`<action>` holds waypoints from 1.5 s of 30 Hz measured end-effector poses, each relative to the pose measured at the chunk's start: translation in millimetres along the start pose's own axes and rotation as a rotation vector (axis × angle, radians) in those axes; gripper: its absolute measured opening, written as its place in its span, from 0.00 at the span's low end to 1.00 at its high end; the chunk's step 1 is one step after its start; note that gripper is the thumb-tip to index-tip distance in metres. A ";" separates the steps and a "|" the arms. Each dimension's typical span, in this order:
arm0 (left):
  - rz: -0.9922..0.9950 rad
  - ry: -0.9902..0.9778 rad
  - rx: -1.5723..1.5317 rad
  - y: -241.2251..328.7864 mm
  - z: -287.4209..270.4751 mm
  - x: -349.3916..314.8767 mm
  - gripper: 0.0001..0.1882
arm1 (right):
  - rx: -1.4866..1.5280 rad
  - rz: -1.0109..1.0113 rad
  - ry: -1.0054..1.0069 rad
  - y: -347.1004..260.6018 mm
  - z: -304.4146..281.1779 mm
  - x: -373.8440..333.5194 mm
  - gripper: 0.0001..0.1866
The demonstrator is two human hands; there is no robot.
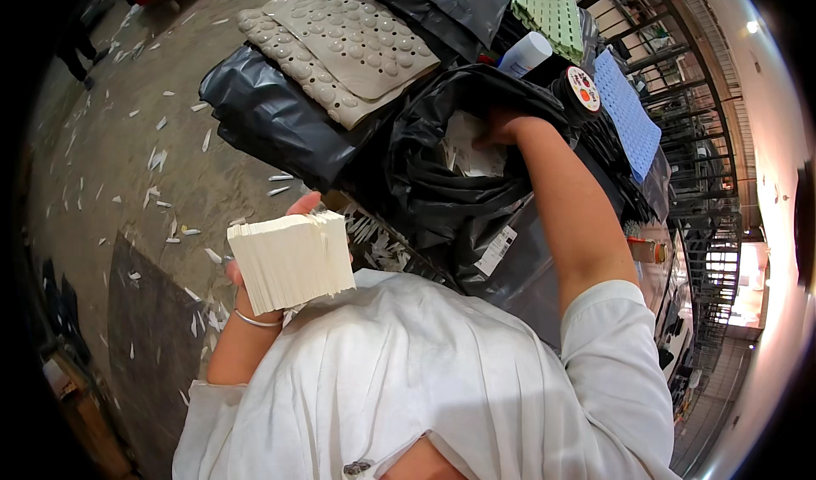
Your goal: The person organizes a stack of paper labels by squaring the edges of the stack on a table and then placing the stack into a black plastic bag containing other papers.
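A thick block of cream-white paper slips (293, 259), stacked edge to edge, rests in my left hand (304, 204). That hand is closed around the block from behind, with fingertips showing at its top and left sides. My right hand (503, 129) reaches down inside the mouth of a black plastic bag (425, 174). White printed papers or packets (472, 153) lie in the bag under its fingers. Most of these fingers are hidden, so their grip is unclear. A white tag (495, 251) with a printed code is on the dark plastic nearer my body.
Folded beige bubbled mats (340, 47) lie on black plastic at the back. Right of them are a green mat (548, 13), a white bottle (524, 53), a tape roll (582, 89) and a blue mat (627, 115). Paper scraps (157, 159) litter the floor.
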State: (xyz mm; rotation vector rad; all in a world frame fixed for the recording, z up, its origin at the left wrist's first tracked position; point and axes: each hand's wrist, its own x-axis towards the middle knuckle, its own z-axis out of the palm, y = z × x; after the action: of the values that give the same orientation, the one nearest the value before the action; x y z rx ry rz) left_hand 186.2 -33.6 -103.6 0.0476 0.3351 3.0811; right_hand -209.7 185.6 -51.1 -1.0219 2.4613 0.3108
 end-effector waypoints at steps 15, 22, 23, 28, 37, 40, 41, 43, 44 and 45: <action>-0.065 -0.084 -0.011 16.1 -16.5 29.6 0.77 | 0.116 0.222 0.289 -0.7 28.4 23.3 0.26; -0.067 -0.049 0.002 15.5 -16.8 31.9 0.77 | 0.127 0.200 0.466 3.0 37.5 25.0 0.23; -0.066 -0.047 0.003 15.1 -18.2 32.4 0.76 | 0.130 0.216 0.496 3.8 37.5 23.9 0.22; -0.082 -0.022 0.161 13.7 -18.5 34.2 0.75 | 0.114 0.224 0.531 -6.6 27.1 1.4 0.22; -0.139 -0.018 0.169 -0.9 -8.2 43.1 0.76 | 0.060 0.094 0.829 -55.1 17.4 -47.3 0.17; -0.207 -0.063 0.148 -8.4 -4.8 49.2 0.77 | -0.245 0.041 0.645 -65.6 22.9 -71.9 0.17; -0.232 -0.087 0.139 -9.9 -5.5 50.1 0.78 | -0.126 0.219 0.292 -90.1 -3.5 -86.8 0.18; -0.285 -0.132 0.118 -19.5 -8.2 61.1 0.77 | -0.137 0.148 0.623 -83.1 13.1 -103.9 0.21; -0.315 -0.154 0.109 -24.8 -9.4 66.1 0.77 | -0.142 0.113 0.788 -76.8 22.8 -108.2 0.23; -0.359 -0.165 0.046 -30.3 -8.3 69.8 0.75 | -0.103 0.039 0.918 -70.9 30.0 -109.6 0.28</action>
State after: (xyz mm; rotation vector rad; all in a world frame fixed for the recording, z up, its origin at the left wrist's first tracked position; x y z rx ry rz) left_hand 117.4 -2.6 -116.4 0.2163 0.3612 2.6936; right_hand -81.3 214.2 -25.9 -1.3747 3.2946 -0.0527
